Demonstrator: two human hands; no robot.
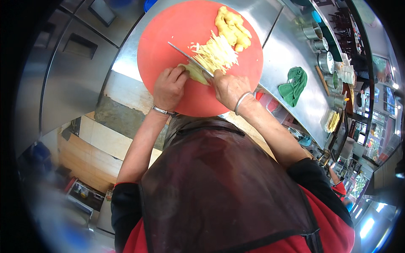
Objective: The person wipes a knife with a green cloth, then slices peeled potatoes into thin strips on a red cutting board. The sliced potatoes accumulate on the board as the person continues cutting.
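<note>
A round red cutting board point(164, 28) lies on the steel counter in front of me. My right hand point(230, 88) grips a kitchen knife point(188, 57), its blade slanting up and left across the board. Bent fingers of my left hand point(171, 87) press on sliced ginger point(196, 74) just left of the blade. On the blade's other side is a heap of ginger strips point(216, 53). Whole peeled ginger root point(232, 27) rests at the board's upper right. The knife's handle is hidden in my right hand.
A green cloth point(293, 85) lies on the steel counter point(272, 64) to the right. Several metal pots point(326, 61) line its far edge, near a wooden stick point(322, 80). Steel cabinet doors point(74, 76) stand at left. Another person in red point(339, 188) is at far right.
</note>
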